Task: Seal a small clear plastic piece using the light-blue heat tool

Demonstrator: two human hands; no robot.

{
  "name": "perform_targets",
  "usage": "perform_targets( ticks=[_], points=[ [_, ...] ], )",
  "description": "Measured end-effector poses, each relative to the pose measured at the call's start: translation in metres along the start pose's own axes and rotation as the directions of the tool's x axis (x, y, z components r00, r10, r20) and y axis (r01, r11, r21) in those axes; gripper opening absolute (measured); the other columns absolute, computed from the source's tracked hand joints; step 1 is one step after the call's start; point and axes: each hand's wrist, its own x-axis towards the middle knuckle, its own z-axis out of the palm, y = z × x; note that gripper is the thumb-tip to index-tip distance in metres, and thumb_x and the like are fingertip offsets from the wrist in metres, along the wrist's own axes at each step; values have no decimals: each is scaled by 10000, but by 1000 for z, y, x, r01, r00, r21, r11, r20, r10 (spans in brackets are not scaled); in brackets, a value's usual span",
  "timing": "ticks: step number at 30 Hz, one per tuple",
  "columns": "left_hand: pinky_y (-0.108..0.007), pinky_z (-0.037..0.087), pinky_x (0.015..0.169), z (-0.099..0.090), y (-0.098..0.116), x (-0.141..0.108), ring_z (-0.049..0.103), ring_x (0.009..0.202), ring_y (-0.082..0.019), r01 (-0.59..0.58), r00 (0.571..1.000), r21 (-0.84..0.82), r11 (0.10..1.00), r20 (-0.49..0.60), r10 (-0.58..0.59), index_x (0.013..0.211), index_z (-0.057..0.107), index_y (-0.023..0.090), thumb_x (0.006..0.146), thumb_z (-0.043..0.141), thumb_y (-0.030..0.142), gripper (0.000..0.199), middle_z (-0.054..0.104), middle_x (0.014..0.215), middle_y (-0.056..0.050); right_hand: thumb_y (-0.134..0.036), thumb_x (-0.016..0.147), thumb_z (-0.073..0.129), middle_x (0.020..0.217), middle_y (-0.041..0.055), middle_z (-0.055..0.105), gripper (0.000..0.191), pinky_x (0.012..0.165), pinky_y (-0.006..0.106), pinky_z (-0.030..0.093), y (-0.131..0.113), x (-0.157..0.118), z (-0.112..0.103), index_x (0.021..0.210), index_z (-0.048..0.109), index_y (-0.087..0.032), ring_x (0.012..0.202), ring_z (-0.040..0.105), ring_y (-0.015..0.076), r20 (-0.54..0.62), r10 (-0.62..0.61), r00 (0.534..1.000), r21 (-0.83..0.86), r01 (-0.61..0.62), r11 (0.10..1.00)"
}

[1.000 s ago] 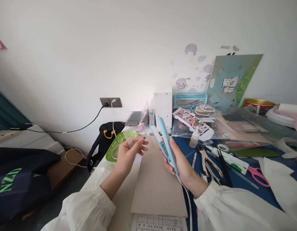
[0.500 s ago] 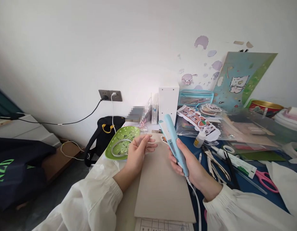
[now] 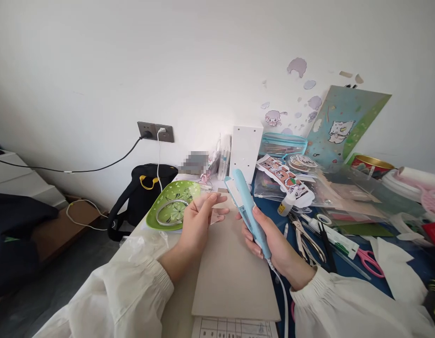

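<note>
My right hand (image 3: 270, 234) is wrapped round a light-blue mini hair straightener (image 3: 250, 211). Its two plates point up and away, a little apart at the tip, and a white cord runs down from the handle. To its left, my left hand (image 3: 199, 218) has thumb and forefinger pinched together, with the other fingers loosely stretched. A see-through piece of plastic film (image 3: 216, 216) seems to show at those fingers; its outline is faint. Both hands are above a grey-beige board (image 3: 234, 281), which lies on a printed sheet (image 3: 234, 327).
Left of the board, a green leaf-shaped tray (image 3: 156, 213) holds a ring-shaped band. On the right lie a hole punch (image 3: 307, 239), pink scissors (image 3: 370, 263), a small glue bottle (image 3: 286, 205) and sticker sheets (image 3: 286, 178). A white box (image 3: 247, 150) stands at the back, near a wall socket (image 3: 156, 131).
The view has turned slightly right, so the surroundings sit further left. Both hands keep much the same pose. The clear film at my left fingers is easier to see.
</note>
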Motion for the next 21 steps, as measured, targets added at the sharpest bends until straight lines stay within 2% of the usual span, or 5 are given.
perform_targets(
  ticks=[4, 12, 21],
  points=[
    [-179, 499, 506, 1, 1, -1, 700, 614, -139, 15, 1000, -9, 1000, -11, -16, 835, 663, 149, 745, 721, 342, 221, 733, 909, -65, -651, 850, 445, 563, -82, 409, 490, 308, 147, 223, 1, 0, 2, 938, 556, -182, 331, 308, 20, -2, -1, 1000, -28, 1, 1000],
    [-173, 495, 489, 2, -1, -1, 696, 593, -134, -12, 999, -33, 999, -48, 11, 809, 688, 170, 715, 748, 363, 222, 670, 758, 8, -654, 842, 461, 559, -87, 408, 481, 305, 146, 220, 2, 0, 3, 908, 528, -183, 326, 307, 21, -7, 9, 1000, -65, -10, 998],
    [-179, 501, 491, 4, -1, -1, 693, 587, -138, -26, 998, -26, 999, -64, 24, 801, 688, 168, 704, 757, 368, 233, 670, 749, 2, -646, 853, 452, 566, -86, 418, 483, 300, 148, 233, 5, 2, 2, 934, 536, -177, 325, 308, 21, -11, 7, 1000, -92, -8, 996]
  ],
)
